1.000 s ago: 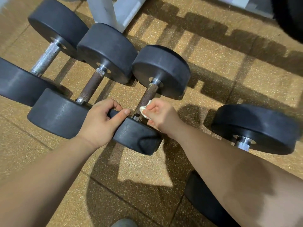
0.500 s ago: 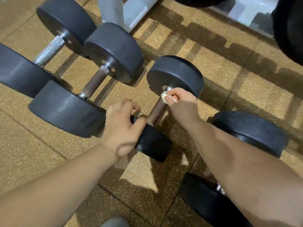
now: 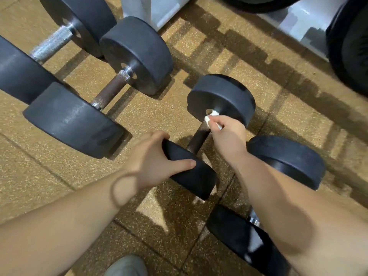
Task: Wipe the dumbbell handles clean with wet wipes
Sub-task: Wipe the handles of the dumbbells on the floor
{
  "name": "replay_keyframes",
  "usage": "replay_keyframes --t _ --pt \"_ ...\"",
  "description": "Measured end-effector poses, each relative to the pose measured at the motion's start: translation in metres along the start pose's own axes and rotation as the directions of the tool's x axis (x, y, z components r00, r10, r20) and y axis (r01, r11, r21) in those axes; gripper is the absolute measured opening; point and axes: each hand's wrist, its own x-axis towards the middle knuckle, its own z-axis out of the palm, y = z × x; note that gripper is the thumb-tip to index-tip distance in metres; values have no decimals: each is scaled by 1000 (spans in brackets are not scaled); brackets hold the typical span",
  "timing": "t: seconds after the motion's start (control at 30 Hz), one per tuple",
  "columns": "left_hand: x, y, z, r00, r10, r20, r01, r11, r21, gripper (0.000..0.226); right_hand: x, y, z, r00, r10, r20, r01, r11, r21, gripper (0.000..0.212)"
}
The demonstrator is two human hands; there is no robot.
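I count four dumbbells on the floor (image 3: 298,108): a silver-handled dumbbell (image 3: 50,44), a brown-handled dumbbell (image 3: 111,90), a third dumbbell (image 3: 225,92), a fourth dumbbell (image 3: 288,160). One wipe (image 3: 211,117). Two hands: left hand (image 3: 151,162), right hand (image 3: 229,136). One shoe (image 3: 125,265).

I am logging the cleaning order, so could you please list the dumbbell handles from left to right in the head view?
Silver knurled handle → rusty brown handle → dark handle, where the right hand holds the wet wipe → rightmost dumbbell, its handle mostly hidden.
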Motion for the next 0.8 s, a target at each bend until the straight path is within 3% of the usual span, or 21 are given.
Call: replay_keyframes --t 0.1,0.2,0.3,0.37,0.43,0.53,0.6,0.73,0.8 --pt "-5 4 3 1000 12 -25 -11 1000 10 83 -17 4 -6 980 -127 156 132 991 -25 17" --pt "-8 3 4 1000 -5 -19 4 1000 -16 85 -10 1 -15 938 -229 262 268 955 -125 20" --pt "-10 -2 4 999 -3 45 5 999 -47 96 4 -7 -18 982 -147 121 164 975 -152 25" --pt "-10 -6 1 997 -15 72 24 992 -125 85 3 -12 -12 995 -71 72 80 988 -134 27" --pt "-5 -10 -4 995 -37 90 56 975 -216 68 -7 -13 -9 985 -66 156 86 989 -122 27" --pt "-2 -15 -11 989 -36 145 74 960 -270 62 -17 -14 -16 927 -154 341 224 958 -177 25" --pt "-2 -17 -13 984 -4 176 47 970 -238 72 -9 -16 -23 931 -168 323 252 937 -240 26" --pt "-7 -14 -13 985 74 156 -48 985 -168 76 2 -18 -26 984 -123 133 159 936 -313 28" --pt "-9 -13 -9 985 104 135 -88 989 -118 83 -3 -19 -23 966 -132 224 196 935 -297 23"
